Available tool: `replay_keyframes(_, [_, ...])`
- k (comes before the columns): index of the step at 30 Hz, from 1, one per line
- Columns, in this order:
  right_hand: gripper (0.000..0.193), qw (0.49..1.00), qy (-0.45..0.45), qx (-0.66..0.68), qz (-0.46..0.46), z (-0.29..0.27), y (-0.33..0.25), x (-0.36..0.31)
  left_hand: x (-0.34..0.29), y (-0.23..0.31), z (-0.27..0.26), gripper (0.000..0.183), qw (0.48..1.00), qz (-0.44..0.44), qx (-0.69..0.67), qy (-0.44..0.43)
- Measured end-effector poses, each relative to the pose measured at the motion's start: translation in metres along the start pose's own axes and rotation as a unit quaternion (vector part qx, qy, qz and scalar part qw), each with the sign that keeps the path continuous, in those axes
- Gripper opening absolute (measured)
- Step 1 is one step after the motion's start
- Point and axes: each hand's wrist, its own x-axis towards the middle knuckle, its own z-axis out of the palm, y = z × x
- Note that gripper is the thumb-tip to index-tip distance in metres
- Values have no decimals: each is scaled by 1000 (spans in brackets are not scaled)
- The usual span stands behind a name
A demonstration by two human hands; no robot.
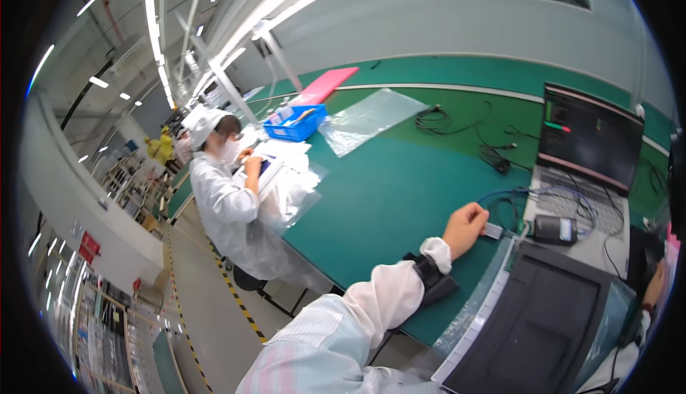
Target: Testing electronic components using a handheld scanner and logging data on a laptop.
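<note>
My left hand [466, 231] reaches over the green table, fingers closed in a pinch. At its fingertips is a small grey block-shaped connector [493, 232]; a blue cable [504, 192] curves nearby toward the laptop [589, 140]. A dark panel [532, 315] with a recessed middle lies in front of the laptop, on a clear plastic sheet. Beside the keyboard sits a small black box [555, 229] with a pale label. At the far right edge my right hand [654, 287] shows partly, near something pink [672, 247]; its fingers are too blurred and cut off to read.
Across the table to the left, a person [225, 186] in white works over white sheets and clear bags [289, 194]. Farther back lie a blue bin [295, 124], a pink board [325, 86], a plastic bag [371, 119] and black cables [493, 158]. A stool [250, 281] stands below.
</note>
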Motion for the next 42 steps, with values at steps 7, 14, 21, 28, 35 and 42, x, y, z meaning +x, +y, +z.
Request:
replay_keyframes(7, [52, 994, -24, -106, 9, 11, -65, -16, -2, 10, -8, 16, 998, 24, 61, 10])
replay_keyframes(14, [55, 992, 7, -79, 93, 6, -141, -30, -3, 16, -5, 17, 1000, 7, 2, 9])
replay_keyframes(21, [55, 993, 24, -76, 85, 0, -136, -30, -4, 18, -1, 18, 1000, 11, 11, -4])
replay_keyframes(28, [57, 994, 21, -73, 76, 2, -137, -29, -3, 19, -3, 18, 1000, 11, 17, 1])
replay_keyframes(35, [57, 994, 29, -78, 75, 3, -136, -32, -5, 20, -3, 18, 1000, 11, 19, -6])
replay_keyframes(42, [56, 992, 19, -89, 84, 2, -135, -30, -4, 19, -2, 19, 1000, 7, 21, -6])
